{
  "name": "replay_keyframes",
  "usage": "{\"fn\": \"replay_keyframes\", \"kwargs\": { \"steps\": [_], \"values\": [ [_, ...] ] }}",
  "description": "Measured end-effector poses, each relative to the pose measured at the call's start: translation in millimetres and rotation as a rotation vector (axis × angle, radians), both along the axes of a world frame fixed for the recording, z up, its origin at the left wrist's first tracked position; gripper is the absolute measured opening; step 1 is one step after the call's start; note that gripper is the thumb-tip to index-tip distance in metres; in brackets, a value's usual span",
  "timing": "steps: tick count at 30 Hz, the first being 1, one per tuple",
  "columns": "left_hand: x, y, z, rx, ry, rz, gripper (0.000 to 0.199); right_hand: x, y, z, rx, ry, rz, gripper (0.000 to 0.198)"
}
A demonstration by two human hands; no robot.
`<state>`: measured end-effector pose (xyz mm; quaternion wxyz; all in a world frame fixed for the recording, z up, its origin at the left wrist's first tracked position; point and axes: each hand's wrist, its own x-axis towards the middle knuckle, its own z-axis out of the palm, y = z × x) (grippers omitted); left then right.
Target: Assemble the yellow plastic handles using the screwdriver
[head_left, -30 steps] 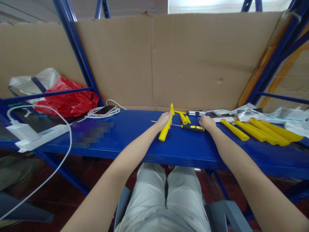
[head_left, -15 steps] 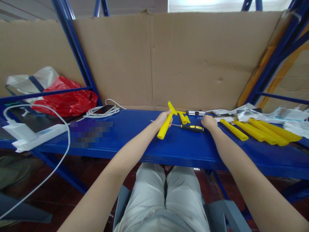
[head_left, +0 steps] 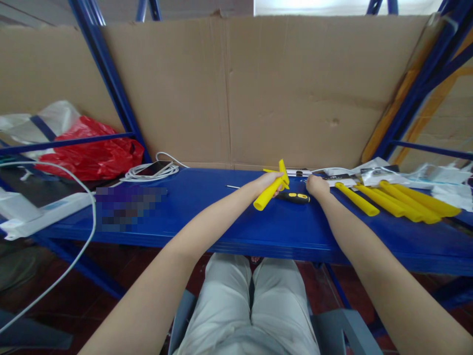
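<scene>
My left hand point(head_left: 270, 180) is closed around a yellow T-shaped plastic handle point(head_left: 266, 195), whose hollow-looking round end points toward me and whose crosspiece rises beyond my fingers. Beneath it on the blue table lies a screwdriver with a black and yellow grip point(head_left: 295, 197); my left hand covers part of its shaft. Small yellow pieces on the table behind that hand are mostly hidden. My right hand point(head_left: 317, 186) rests on the table near the screwdriver's grip end, fingers curled, beside small flat packets point(head_left: 342, 179). What its fingers hold, if anything, is hidden.
Several yellow handles point(head_left: 391, 202) lie to the right, near clear plastic packaging point(head_left: 380, 175). On the left are a phone point(head_left: 154, 168) on a coiled white cable, a red plastic bag point(head_left: 99, 153) and a white power strip point(head_left: 48, 214). Cardboard point(head_left: 295, 88) stands behind the table.
My left hand has moved right with the yellow T-shaped handle, now over the small yellow pieces and the screwdriver shaft. My right hand stays nearly in place. The view has shifted slightly.
</scene>
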<state>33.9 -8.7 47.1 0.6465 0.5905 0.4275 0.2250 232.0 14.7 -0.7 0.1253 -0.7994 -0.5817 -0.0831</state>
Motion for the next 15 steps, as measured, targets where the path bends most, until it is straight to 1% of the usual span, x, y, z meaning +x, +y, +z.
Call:
{"fn": "replay_keyframes", "kwargs": {
  "steps": [2,5,10,15],
  "values": [
    [15,2,0.2,-0.002,0.001,0.003,0.039,-2,-2,2,0.038,0.006,-0.01,0.038],
    [37,8,-1.3,0.002,-0.051,0.041,0.036,-1,-7,9,0.101,0.044,-0.02,0.038],
    [69,19,-1.8,-0.052,-0.095,0.082,0.034,8,-17,20,0.197,0.131,-0.061,0.038],
    [90,24,2.7,-0.076,-0.151,0.166,0.028,21,-20,20,0.269,0.187,-0.087,0.037]
  ]
}}
